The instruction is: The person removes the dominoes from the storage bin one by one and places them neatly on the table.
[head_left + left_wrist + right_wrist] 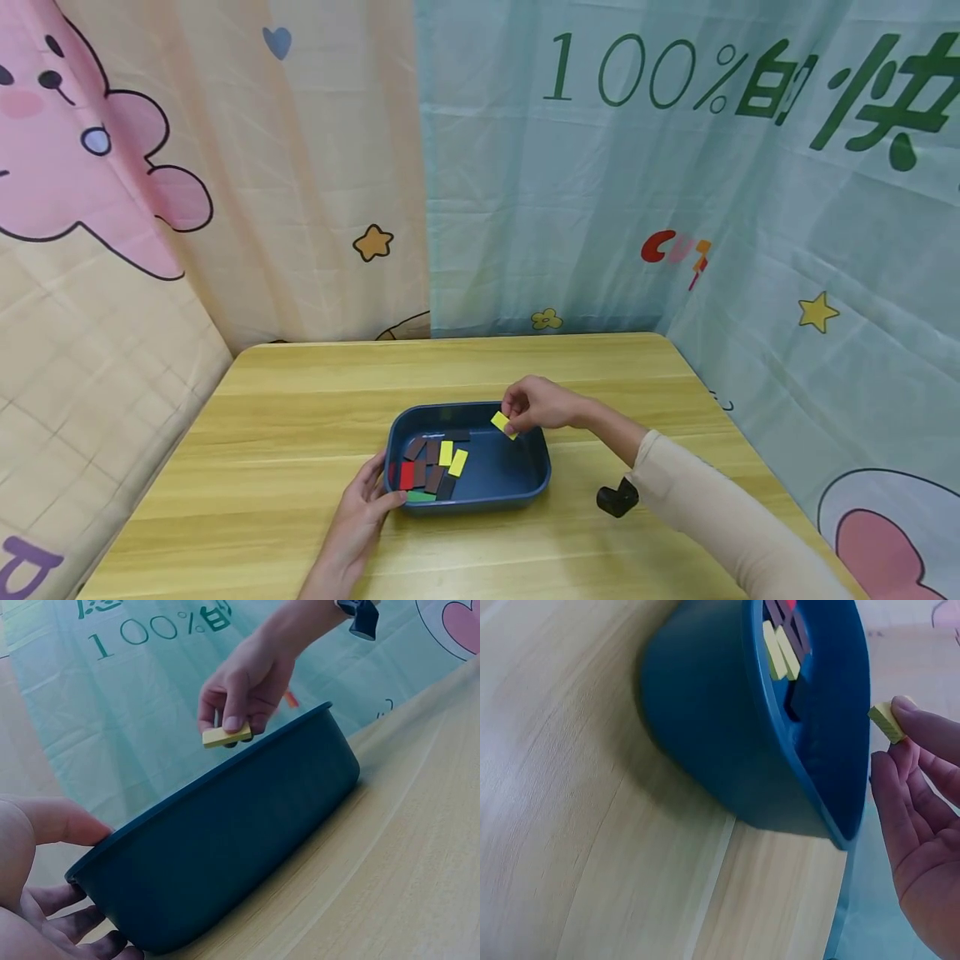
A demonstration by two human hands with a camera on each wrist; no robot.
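Note:
A deep blue plastic basin point(495, 502) stands on the table, with several flat rectangular blocks grouped in its left half: dark brown, black, red, green and two yellow ones point(458, 462). My left hand point(363, 508) grips the basin's left end, thumb over the rim and fingers against the outer wall. Over the basin's far right part, my right hand point(546, 403) pinches one more yellow block point(501, 422) between thumb and fingers. In the right wrist view this yellow block point(887, 723) is held above the rim, apart from the other blocks.
Wooden table point(300, 400) surrounds the basin. A black device point(617, 498) shows beside the right forearm, apparently worn on that wrist. Printed curtains point(540, 208) close off the back and both sides of the table.

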